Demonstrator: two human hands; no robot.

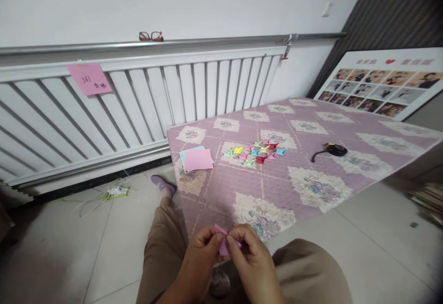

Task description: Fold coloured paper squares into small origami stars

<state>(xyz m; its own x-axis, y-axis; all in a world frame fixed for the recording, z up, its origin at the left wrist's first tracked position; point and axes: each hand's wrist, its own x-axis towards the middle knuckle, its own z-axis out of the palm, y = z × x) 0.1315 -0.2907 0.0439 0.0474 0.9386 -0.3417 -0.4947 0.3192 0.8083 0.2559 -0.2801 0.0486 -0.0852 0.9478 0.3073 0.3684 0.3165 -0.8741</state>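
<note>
My left hand (206,248) and my right hand (246,251) meet low in the view, just in front of the table's near edge. Pinched between both thumbs and fingers is a small piece of folded pink paper (224,247); part of it is covered by the fingers. Beyond my hands, on the table, lies a stack of coloured paper sheets (198,159) with a pink one on top. To the right of that stack, several small folded paper pieces (256,152) in green, yellow, pink, red and blue sit in rows.
A purple flowered cloth covers the table (221,193). Toward its right side lies a black corded object (335,150). Behind are a white radiator (204,87) with a pink note (90,79), glasses (151,36) on a pipe, and a photo board (377,85). A power strip (117,192) lies on the floor.
</note>
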